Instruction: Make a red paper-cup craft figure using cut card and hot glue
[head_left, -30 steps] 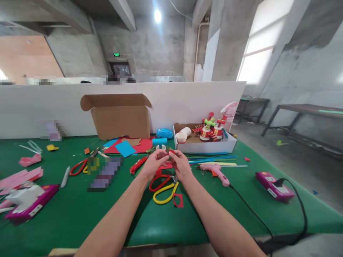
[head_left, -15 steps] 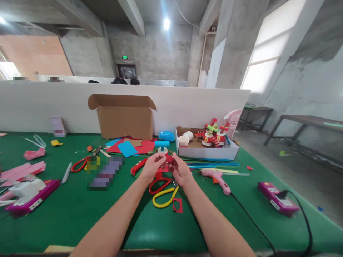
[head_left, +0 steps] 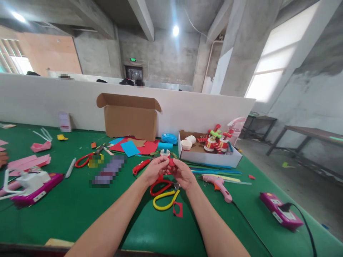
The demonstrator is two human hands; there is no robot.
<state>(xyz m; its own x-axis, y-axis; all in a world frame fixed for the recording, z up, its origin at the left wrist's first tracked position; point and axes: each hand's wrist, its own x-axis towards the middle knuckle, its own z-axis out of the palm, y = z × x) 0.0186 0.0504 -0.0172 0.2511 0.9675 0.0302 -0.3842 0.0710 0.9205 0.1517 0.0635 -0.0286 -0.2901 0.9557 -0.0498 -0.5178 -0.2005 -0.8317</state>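
Both my hands meet above the green table, fingers pinched together on a small red paper piece. My left hand grips its left side and my right hand its right side. Just below them lie scissors with red and yellow handles and a red paper scrap with a cut-out hole. A red utility knife lies to the left of my hands.
A pink glue gun with a black cord lies right of my hands. Behind stand an open cardboard box, coloured paper sheets and a white tray of paper crafts. Magenta boxes sit at both sides.
My hands stay pinched on the red piece, shifted slightly. The camera has turned a little, so the table scene has slid to the right in view.
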